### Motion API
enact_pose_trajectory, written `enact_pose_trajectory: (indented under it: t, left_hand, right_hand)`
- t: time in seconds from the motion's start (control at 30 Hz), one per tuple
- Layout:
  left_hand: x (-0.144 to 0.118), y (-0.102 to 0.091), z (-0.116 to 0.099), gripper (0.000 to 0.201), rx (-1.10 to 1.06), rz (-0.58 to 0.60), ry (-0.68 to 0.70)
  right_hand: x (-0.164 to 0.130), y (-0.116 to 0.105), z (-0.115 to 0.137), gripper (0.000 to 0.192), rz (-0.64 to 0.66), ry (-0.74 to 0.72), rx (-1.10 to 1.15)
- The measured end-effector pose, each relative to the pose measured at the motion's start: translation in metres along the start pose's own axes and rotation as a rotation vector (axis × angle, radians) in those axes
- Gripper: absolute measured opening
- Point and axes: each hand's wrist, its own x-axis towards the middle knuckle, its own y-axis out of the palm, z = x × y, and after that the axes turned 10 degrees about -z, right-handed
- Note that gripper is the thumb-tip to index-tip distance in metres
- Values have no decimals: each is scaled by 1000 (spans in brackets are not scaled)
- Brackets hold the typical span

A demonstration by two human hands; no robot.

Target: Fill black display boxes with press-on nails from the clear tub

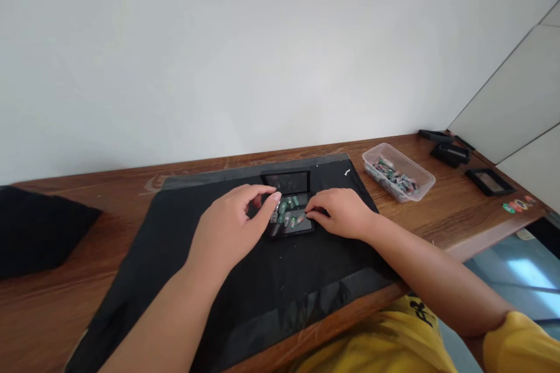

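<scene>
Left hand (234,224) and right hand (341,213), fingers curled, empty, touch a small black tray (292,222) of green pieces (289,210) (identity unclear); steady both edges for control.

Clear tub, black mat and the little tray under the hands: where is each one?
Clear tub (420,173), head view, on its near rim.
Black mat (245,291), head view, on a bare part near the table edge.
Tray (301,227), head view, on its front right corner between the hands.
</scene>
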Motion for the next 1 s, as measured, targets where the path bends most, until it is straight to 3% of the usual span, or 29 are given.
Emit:
enact_pose_trajectory:
  t: [0.2, 0.43, 0.73, 1.0]
  left_hand:
    - [0, -1, 3, 45, -1, -18, 0]
    - [1, -1, 1, 46, -19, -12, -24]
    - [2, -5, -4, 55, -8, -4, -86]
    - [3, -9, -10, 54, -13, -5, -127]
  right_hand:
    - [-1, 3, -7, 11, -145, -36, 63]
    - [2, 3, -6, 10, -317, 107, 118]
    - [5, -5, 1, 13, -218, 335, 50]
    - [5, -4, -3, 7, -230, 305, 219]
